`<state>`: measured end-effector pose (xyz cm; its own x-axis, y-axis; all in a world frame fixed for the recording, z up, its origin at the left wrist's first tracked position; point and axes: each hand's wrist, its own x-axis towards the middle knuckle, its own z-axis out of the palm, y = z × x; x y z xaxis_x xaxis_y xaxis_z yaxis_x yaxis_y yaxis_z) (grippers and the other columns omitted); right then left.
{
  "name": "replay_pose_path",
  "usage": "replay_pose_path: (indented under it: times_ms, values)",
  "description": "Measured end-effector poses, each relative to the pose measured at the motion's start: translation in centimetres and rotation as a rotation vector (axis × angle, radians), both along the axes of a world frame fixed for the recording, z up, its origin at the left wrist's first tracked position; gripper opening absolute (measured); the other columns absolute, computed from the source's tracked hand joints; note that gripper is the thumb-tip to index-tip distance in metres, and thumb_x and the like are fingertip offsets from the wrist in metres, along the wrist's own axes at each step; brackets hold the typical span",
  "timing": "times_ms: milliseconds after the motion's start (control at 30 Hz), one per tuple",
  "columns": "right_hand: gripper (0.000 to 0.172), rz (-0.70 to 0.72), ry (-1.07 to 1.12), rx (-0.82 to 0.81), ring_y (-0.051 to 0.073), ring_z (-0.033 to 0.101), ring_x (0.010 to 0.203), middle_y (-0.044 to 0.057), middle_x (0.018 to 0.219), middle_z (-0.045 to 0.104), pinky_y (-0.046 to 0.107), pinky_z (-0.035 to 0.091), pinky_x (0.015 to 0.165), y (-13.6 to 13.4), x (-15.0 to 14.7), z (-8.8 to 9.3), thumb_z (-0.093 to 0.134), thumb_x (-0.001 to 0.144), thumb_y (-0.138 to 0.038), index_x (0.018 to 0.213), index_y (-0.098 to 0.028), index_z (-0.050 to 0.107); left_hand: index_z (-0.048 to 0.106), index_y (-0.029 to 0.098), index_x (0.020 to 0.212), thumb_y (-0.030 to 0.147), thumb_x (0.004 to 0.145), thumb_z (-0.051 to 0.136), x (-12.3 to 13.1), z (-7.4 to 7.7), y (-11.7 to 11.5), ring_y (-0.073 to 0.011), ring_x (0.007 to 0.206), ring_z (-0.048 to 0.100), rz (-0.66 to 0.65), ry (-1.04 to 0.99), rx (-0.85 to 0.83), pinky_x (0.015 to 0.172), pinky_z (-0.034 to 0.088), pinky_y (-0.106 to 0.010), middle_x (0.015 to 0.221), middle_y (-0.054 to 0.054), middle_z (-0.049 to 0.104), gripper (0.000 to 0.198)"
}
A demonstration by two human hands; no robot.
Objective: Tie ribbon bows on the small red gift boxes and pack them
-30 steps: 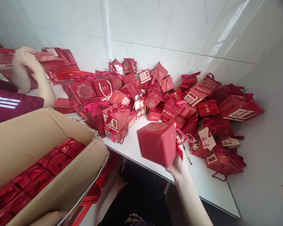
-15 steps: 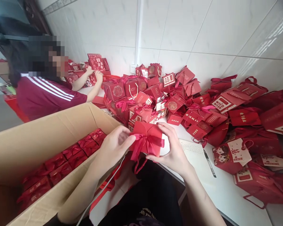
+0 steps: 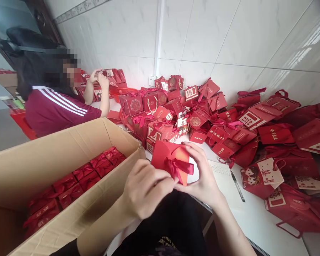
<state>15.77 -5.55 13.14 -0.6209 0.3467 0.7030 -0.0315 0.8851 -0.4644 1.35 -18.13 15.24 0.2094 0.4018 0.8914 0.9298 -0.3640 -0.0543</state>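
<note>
A small red gift box with a curved flap is held up in front of me. My right hand grips its right side, fingers at the top edge and thumb below. Across its front runs a crimson satin ribbon tied in a bow. My left hand is closed with fingertips pinched at the ribbon's lower left part. The pinched end itself is hidden behind my fingers.
A cardboard box with rows of red boxes stands at left. Many red gift boxes pile along the wall on the white table. A notebook and pen lie at right. Another person sits back left.
My left hand has moved from the box's left edge down to the ribbon and closed on it. The box has shifted slightly right. The other person's hands have moved left.
</note>
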Motion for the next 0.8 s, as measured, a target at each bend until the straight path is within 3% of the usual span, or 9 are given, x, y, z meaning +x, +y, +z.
replay_pose_path:
  times_ms: [200, 500, 667, 800]
  values:
    - [0.086, 0.019, 0.090, -0.029, 0.030, 0.035, 0.129, 0.013, 0.134, 0.035, 0.051, 0.036, 0.104, -0.4, 0.7, 0.1, 0.076, 0.066, -0.038, 0.137, -0.028, 0.028, 0.062, 0.015, 0.090, 0.010, 0.076, 0.062, 1.2, -0.3, -0.5, -0.0104, 0.054, 0.054, -0.012, 0.020, 0.077, 0.057, 0.041, -0.030, 0.065, 0.000, 0.062, 0.015]
    - [0.088, -0.023, 0.098, 0.002, 0.033, 0.032, 0.130, 0.012, 0.135, 0.035, 0.055, 0.033, 0.104, -0.6, 1.9, 0.5, 0.076, 0.066, -0.039, 0.138, -0.030, 0.027, 0.061, 0.018, 0.090, 0.012, 0.073, 0.066, 2.3, -0.3, -0.4, -0.0104, 0.053, 0.055, -0.020, -0.083, 0.037, 0.056, 0.043, -0.031, 0.066, 0.002, 0.065, 0.019]
    - [0.090, -0.039, 0.118, 0.039, 0.033, 0.034, 0.129, 0.011, 0.136, 0.035, 0.056, 0.034, 0.104, -0.5, 2.6, 0.9, 0.078, 0.065, -0.036, 0.138, -0.032, 0.026, 0.060, 0.018, 0.083, 0.009, 0.069, 0.071, 2.9, 0.9, -0.3, -0.0091, 0.052, 0.055, -0.047, -0.049, 0.027, 0.055, 0.045, -0.029, 0.064, 0.003, 0.064, 0.020]
    - [0.091, -0.036, 0.139, -0.010, 0.034, 0.033, 0.130, 0.011, 0.137, 0.033, 0.056, 0.034, 0.104, -0.5, 3.2, 0.8, 0.079, 0.063, -0.035, 0.137, -0.034, 0.027, 0.057, 0.021, 0.082, 0.011, 0.075, 0.066, 1.5, 1.6, 0.6, -0.0077, 0.050, 0.054, -0.028, -0.134, 0.003, 0.061, 0.046, -0.028, 0.064, 0.005, 0.062, 0.015]
